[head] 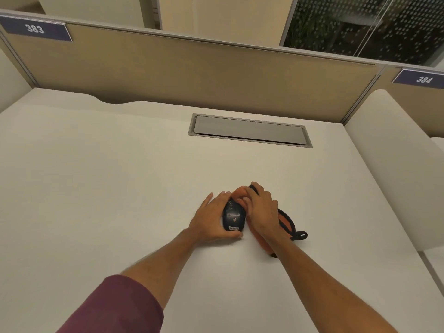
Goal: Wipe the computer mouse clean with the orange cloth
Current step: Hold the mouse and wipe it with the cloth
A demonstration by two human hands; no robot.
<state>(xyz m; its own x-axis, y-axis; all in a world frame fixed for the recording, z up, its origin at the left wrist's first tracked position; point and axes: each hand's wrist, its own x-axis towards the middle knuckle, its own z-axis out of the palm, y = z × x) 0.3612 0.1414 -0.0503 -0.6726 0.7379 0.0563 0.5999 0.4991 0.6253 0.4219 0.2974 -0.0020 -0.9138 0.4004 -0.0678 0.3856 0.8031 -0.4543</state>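
Here the left hand (211,218) clamps the computer mouse (234,216) on the bench (120,176), long axis pointing away, while the right hand (260,209), just beside, presses the orange cloth (284,221) onto its far end.

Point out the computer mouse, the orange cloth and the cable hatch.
computer mouse (234,216), head view, on its dark top shell.
orange cloth (284,221), head view, on the orange part right of the wrist.
cable hatch (249,129), head view, on the grey lid's middle.

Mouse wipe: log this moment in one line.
left hand steadies mouse | right hand presses orange cloth on mouse front | on desk
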